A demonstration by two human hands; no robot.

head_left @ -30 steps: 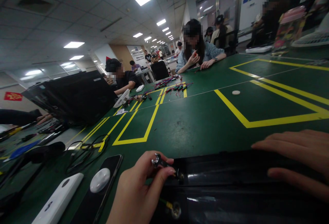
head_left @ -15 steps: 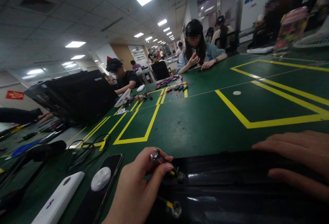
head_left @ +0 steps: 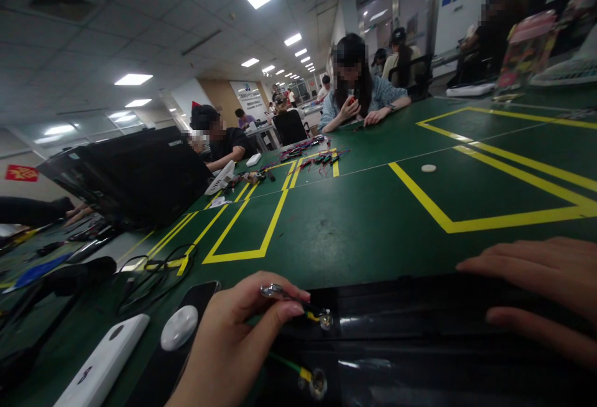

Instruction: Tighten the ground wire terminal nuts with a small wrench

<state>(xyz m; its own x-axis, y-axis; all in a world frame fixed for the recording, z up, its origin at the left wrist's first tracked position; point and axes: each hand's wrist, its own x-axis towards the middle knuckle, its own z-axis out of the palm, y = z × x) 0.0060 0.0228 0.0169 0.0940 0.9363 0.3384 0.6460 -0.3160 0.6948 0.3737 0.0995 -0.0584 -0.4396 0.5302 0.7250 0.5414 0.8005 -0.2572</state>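
Note:
My left hand (head_left: pixel 233 351) is closed in a pinch on a small metal ring terminal (head_left: pixel 275 292) at the end of a thin wire. The wire runs to a yellow-sleeved terminal (head_left: pixel 321 317) resting on a black glossy bag (head_left: pixel 420 345) at the near edge of the green table (head_left: pixel 364 220). A second yellow-and-green wire with a ring terminal (head_left: pixel 314 383) lies lower on the bag. My right hand (head_left: pixel 541 289) lies flat on the bag's right side with fingers stretched out and apart, holding nothing.
A phone (head_left: pixel 186 332) with a white round disc (head_left: pixel 180 328), a white device (head_left: pixel 102 363) and black cables (head_left: pixel 153 270) lie at the left. A black bin (head_left: pixel 135 177) stands beyond. Coloured wire bundles (head_left: pixel 308 155) and a white disc (head_left: pixel 428 168) lie farther off. Other people sit at the table's far side.
My left hand has shifted slightly left and down, pulling the ring terminal leftward so the wire lies flatter. My right hand has stayed put.

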